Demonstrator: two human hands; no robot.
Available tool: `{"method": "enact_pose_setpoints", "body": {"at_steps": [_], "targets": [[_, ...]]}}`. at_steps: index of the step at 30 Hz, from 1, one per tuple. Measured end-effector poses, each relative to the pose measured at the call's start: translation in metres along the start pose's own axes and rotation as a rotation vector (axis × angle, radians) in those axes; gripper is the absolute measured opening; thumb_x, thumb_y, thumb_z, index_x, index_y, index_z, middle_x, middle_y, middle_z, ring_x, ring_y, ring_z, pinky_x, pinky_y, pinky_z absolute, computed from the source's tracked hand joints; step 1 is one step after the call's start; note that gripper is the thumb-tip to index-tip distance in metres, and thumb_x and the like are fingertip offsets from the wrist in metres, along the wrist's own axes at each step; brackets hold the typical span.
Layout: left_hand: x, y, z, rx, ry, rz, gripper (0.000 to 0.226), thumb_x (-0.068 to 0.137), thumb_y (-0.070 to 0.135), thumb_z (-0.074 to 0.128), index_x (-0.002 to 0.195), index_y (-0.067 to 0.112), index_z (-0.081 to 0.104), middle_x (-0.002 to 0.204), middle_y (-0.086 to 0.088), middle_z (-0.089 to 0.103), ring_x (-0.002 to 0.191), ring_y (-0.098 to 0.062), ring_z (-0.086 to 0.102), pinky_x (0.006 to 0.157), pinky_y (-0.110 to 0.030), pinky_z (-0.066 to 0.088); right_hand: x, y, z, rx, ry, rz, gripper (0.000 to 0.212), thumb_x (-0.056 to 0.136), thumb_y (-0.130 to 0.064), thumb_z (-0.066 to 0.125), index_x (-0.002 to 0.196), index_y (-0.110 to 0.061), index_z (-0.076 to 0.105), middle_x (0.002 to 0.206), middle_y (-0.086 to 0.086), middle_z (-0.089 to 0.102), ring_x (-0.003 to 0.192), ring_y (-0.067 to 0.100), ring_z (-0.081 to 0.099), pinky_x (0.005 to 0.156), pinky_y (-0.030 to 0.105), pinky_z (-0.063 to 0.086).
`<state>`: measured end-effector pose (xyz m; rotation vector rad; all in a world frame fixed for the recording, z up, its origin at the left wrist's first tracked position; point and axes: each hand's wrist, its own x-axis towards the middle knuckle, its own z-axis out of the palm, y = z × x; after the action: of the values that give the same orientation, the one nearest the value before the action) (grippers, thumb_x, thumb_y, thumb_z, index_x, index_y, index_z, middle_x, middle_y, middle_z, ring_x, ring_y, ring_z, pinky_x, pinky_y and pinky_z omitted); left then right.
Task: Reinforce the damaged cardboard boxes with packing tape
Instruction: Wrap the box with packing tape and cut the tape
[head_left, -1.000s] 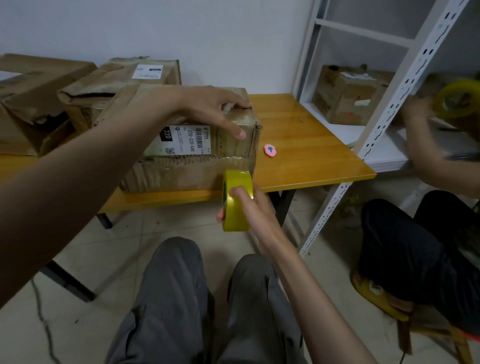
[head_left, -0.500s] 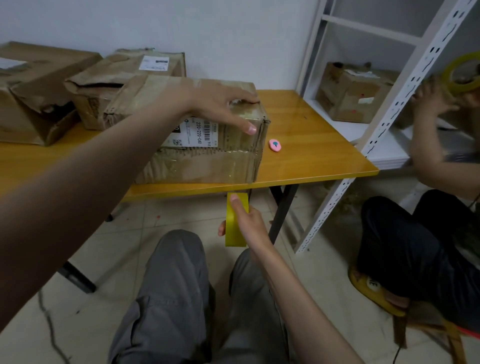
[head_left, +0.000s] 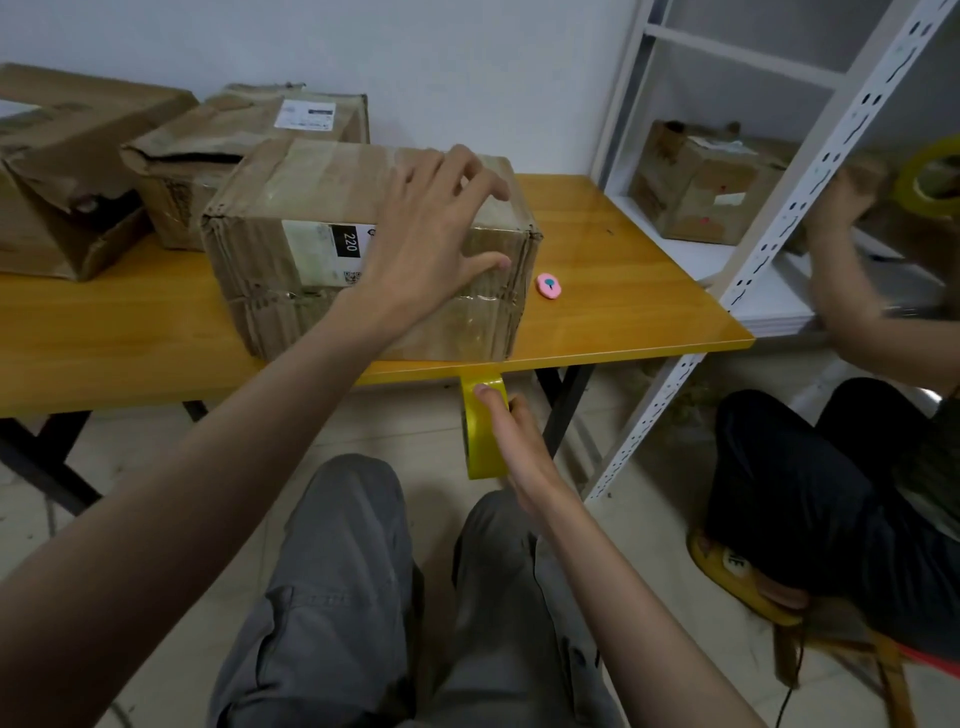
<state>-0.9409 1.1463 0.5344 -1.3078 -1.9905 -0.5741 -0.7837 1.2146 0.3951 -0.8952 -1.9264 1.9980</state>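
One crumpled cardboard box (head_left: 311, 208) sits at the desk (head_left: 130, 343) near edge; left hand (head_left: 431, 234) lies spread across its top corner, fingers straight. Right hand (head_left: 511, 441) grips the yellow tape roll (head_left: 475, 447) just below the desk edge. Judgement: board is soft and creased, so brace on corners; tape roll is light and rigid.

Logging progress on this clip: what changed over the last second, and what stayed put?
The right hand drew the yellow tape roll down from the box's front face to below the table edge. The left hand kept pressing the box; the grip on the roll, the box and the pink cutter stayed put.
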Motion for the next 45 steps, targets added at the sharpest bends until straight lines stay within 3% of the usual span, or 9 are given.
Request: {"method": "enact_pose_setpoints", "body": {"at_steps": [9,14,18,21,26,31,34,38,45], "targets": [[-0.061,0.025,0.016,-0.178,0.259,-0.265,0.041,0.086,0.038,0.076,0.097,0.011,0.047,0.099,-0.011,0.049,0.091,-0.025,0.043,0.080,-0.030,0.033,0.007,0.002,0.000,-0.006,0.045,0.004,0.026,0.099,-0.035,0.059,0.104,-0.012,0.049,0.086,-0.002,0.047,0.079,0.014,0.048,0.066,0.031,0.036],[-0.126,0.053,0.030,-0.751,-0.063,-0.884,0.045,0.092,0.052,0.065,0.086,0.014,0.042,0.076,-0.004,0.044,0.069,-0.019,0.046,0.065,-0.035,0.036,0.011,0.002,0.004,0.016,0.043,0.022,0.026,0.096,-0.036,0.062,0.095,-0.017,0.044,0.083,0.000,0.044,0.077,0.015,0.048,0.066,0.032,0.036],[-0.147,0.066,0.047,-1.004,-0.481,-1.210,0.088,0.072,0.095,0.046,0.107,0.016,0.060,0.099,0.001,0.067,0.092,-0.016,0.066,0.080,-0.035,0.050,0.014,0.000,0.005,0.006,0.054,0.072,0.039,0.097,-0.043,0.057,0.114,-0.009,0.054,0.103,0.004,0.061,0.094,0.016,0.061,0.089,0.042,0.052],[-0.143,0.071,0.052,-1.125,-0.605,-1.170,0.099,0.068,0.099,0.041,0.127,0.024,0.067,0.104,0.007,0.068,0.095,-0.013,0.064,0.087,-0.033,0.049,0.013,-0.004,0.003,-0.016,0.066,0.069,0.066,0.083,-0.065,0.054,0.118,-0.010,0.061,0.115,0.011,0.069,0.105,0.021,0.067,0.099,0.053,0.053],[-0.135,0.071,0.051,-1.241,-0.581,-1.088,0.062,0.089,0.078,0.045,0.131,0.037,0.065,0.128,0.010,0.068,0.119,-0.005,0.061,0.106,-0.032,0.046,0.013,-0.018,-0.018,-0.111,-0.008,0.051,0.071,0.096,-0.057,0.060,0.119,0.010,0.060,0.110,0.022,0.073,0.101,0.031,0.073,0.097,0.048,0.057],[-0.130,0.080,0.049,-1.328,-0.490,-1.179,0.039,0.105,0.051,0.042,0.113,0.019,0.064,0.080,-0.005,0.077,0.064,-0.007,0.067,0.051,-0.018,0.049,0.044,-0.054,-0.041,-0.189,0.311,-0.118,0.045,0.101,-0.043,0.055,0.076,-0.007,0.063,0.066,0.003,0.058,0.052,0.012,0.062,0.061,0.037,0.055],[-0.134,0.083,0.049,-1.338,-0.474,-1.199,0.040,0.105,0.049,0.041,0.115,0.016,0.061,0.077,-0.004,0.075,0.064,-0.006,0.067,0.050,-0.017,0.048,0.100,-0.078,-0.057,-0.424,0.535,-0.287,0.021,0.103,-0.025,0.052,0.102,-0.008,0.065,0.100,0.006,0.064,0.097,0.024,0.065,0.092,0.049,0.054],[-0.132,0.087,0.049,-1.344,-0.487,-1.213,0.045,0.105,0.049,0.043,0.122,0.012,0.061,0.075,-0.003,0.074,0.066,-0.008,0.068,0.056,-0.022,0.051,0.173,-0.097,-0.070,-0.810,0.434,-0.274,0.039,0.106,-0.019,0.047,0.144,-0.015,0.051,0.151,0.011,0.043,0.137,0.032,0.043,0.112,0.041,0.034],[-0.126,0.092,0.041,-1.365,-0.472,-1.214,0.043,0.106,0.043,0.043,0.121,0.007,0.062,0.071,-0.002,0.071,0.061,-0.003,0.066,0.052,-0.015,0.048,0.218,-0.102,-0.080,-1.198,0.224,-0.174,0.031,0.108,-0.016,0.039,0.130,-0.012,0.061,0.143,0.020,0.047,0.137,0.043,0.038,0.101,0.045,0.039]]}}
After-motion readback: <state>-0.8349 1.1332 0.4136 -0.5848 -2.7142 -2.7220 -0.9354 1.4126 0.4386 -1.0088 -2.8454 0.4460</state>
